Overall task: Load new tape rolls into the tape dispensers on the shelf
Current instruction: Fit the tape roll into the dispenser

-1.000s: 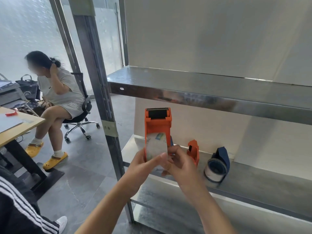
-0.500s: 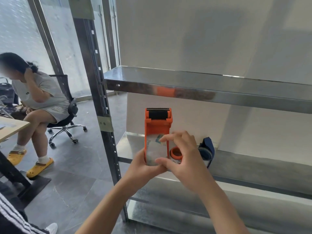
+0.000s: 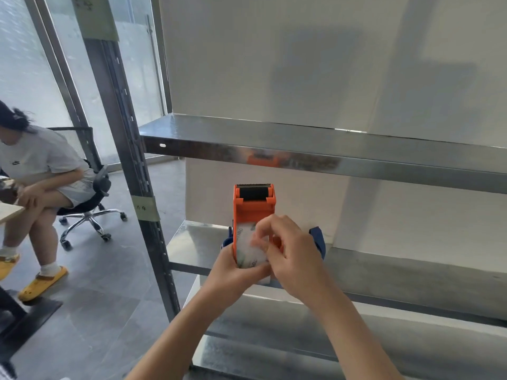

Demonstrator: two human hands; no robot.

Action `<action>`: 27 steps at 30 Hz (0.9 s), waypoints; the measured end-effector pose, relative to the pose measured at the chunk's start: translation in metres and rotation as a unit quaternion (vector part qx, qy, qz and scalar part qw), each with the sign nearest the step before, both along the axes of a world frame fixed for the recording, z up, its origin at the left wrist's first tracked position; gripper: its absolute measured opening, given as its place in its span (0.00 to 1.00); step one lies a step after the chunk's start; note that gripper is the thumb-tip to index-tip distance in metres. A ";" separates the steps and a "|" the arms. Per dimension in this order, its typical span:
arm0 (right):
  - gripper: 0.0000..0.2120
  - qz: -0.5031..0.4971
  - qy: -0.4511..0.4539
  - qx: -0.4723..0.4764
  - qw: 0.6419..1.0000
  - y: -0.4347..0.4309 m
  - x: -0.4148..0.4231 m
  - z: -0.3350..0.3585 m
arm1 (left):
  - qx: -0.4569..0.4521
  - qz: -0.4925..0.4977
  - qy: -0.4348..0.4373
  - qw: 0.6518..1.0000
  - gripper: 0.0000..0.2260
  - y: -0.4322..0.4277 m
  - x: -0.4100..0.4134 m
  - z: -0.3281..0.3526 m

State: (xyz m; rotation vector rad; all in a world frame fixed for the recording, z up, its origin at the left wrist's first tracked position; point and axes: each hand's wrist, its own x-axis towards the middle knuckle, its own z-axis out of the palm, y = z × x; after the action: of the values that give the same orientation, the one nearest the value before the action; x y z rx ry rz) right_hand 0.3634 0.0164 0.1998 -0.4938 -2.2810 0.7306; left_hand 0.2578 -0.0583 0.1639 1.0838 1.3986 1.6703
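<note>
An orange tape dispenser (image 3: 253,205) stands upright in front of the metal shelf (image 3: 397,266), its serrated blade and black roller at the top. A clear tape roll (image 3: 248,246) sits in its lower part. My left hand (image 3: 233,272) grips the dispenser's base from below and the left. My right hand (image 3: 290,253) covers the roll's right side, its fingers curled and blurred on the roll's face. A blue tape dispenser (image 3: 318,242) on the shelf behind is mostly hidden by my right hand.
A steel upright post (image 3: 131,165) stands left of the shelf. An upper shelf (image 3: 301,146) runs above the dispenser. A seated person (image 3: 41,171) on an office chair (image 3: 93,193) is at the far left, beside a table edge (image 3: 9,212).
My right hand has slid down over the tape roll and now covers the small orange piece seen behind it before. The view has shifted right; the dispenser stays upright in my left hand.
</note>
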 end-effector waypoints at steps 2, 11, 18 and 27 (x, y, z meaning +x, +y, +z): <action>0.05 0.014 0.018 -0.057 0.998 0.001 0.001 0.003 | -0.005 -0.005 -0.004 1.000 0.14 0.002 0.001 0.000; 0.05 0.017 -0.024 0.000 1.000 0.016 0.007 0.007 | 0.015 0.027 0.037 0.999 0.12 0.011 0.003 0.005; 0.02 0.001 0.010 -0.014 1.000 0.021 0.007 0.011 | 0.008 0.038 0.029 0.999 0.09 0.014 0.011 0.003; 0.06 0.051 0.115 -0.129 0.984 0.042 0.003 0.048 | -0.028 0.024 0.073 0.997 0.12 0.008 0.017 -0.017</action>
State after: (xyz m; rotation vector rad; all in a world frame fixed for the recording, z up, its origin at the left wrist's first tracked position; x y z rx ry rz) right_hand 0.3668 0.0585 0.2482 -0.3888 -2.0185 1.0859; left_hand 0.2750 -0.0503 0.1468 1.1687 1.5660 1.6035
